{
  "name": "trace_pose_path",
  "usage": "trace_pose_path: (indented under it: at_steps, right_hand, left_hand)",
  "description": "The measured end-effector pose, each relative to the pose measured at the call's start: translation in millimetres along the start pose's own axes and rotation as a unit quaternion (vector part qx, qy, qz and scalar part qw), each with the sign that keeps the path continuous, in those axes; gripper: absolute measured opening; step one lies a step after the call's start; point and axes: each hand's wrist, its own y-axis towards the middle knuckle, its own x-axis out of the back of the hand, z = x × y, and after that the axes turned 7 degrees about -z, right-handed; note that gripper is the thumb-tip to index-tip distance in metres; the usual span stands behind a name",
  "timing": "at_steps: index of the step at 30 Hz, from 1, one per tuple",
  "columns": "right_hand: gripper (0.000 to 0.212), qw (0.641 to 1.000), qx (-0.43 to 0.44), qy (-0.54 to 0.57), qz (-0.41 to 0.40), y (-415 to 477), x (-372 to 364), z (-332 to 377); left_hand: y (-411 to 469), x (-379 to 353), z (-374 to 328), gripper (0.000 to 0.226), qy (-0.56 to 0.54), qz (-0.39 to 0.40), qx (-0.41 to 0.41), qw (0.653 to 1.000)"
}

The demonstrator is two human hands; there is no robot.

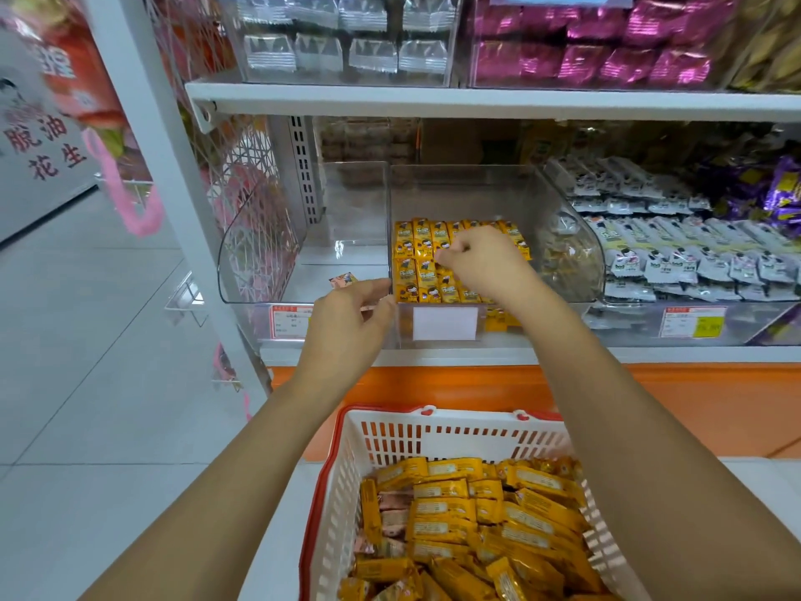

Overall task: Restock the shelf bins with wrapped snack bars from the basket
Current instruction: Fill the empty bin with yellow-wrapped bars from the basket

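A: Two hands at the shelf. Where does each one sit?
B: The left hand [346, 327] is at the front left corner of the middle bin [468, 193]. Thumb and forefinger are drawn narrow on the clear wall there, pinching it. The right hand [483, 260] is inside that same bin, knuckles up. Its fingers [453, 249] are curled tight, tips down on the rows of yellow bars [409, 271].
A: Does the right hand hold a bar?
B: I cannot tell. The curled fingers hide whatever lies under them.
A: How full is the bin?
B: The bars lie in neat rows across its floor, faces up, as a low layer. The clear walls rise well above them.
A: And the basket?
B: The white basket [433, 435] has a red rim and sits below the shelf, between the two forearms. A heap of yellow bars [455, 514] lies jumbled in it, with a few pink-wrapped bars [392, 501] along its left side.
A: What about the neighbours?
B: The left bin [260, 253], just beside the middle one, holds a single pinkish bar [344, 279] near its front and has a price tag [288, 321] on its front. To the right, white-wrapped bars [693, 258] are stacked in rows. A blank white label [445, 323] sits on the middle bin's front.
A: And above?
B: Silver packs [320, 52] and magenta packs [585, 62] sit in clear boxes on the upper shelf.
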Motion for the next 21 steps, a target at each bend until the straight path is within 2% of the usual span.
trace_pose_path:
  at_steps: [2, 3, 6, 10, 13, 17, 19, 21]
  right_hand:
    - [0.039, 0.998, 0.032, 0.034, -0.033, -28, 8, -1]
    - [0.041, 0.998, 0.042, 0.040, -0.036, -42, 10, -3]
    - [0.042, 0.999, 0.047, 0.026, -0.001, -80, -1, -16]
    - [0.031, 0.991, 0.018, -0.044, 0.122, -117, -54, -58]
    - [0.024, 0.965, 0.017, -0.128, 0.230, -137, -110, -98]
    - [0.069, 0.908, 0.021, -0.215, 0.360, -166, -175, -139]
    - [0.078, 0.887, 0.032, -0.258, 0.383, -178, -195, -152]
    - [0.077, 0.882, 0.048, -0.289, 0.368, -185, -207, -162]
  left_hand:
    - [-6, 2, 4, 0.019, 0.012, -0.019, -0.011, 1.000]
    - [-9, 2, 7, 0.023, 0.029, -0.014, -0.014, 0.999]
    - [-26, 3, 23, 0.036, 0.113, 0.091, -0.007, 0.989]
    - [-59, 1, 66, 0.033, 0.283, 0.265, 0.033, 0.921]
    - [-87, 3, 97, 0.033, 0.352, 0.358, 0.080, 0.861]
    - [-112, 9, 113, 0.041, 0.380, 0.434, 0.105, 0.810]
    - [-116, 11, 114, 0.037, 0.376, 0.462, 0.104, 0.796]
    - [-116, 11, 114, 0.035, 0.377, 0.484, 0.103, 0.783]
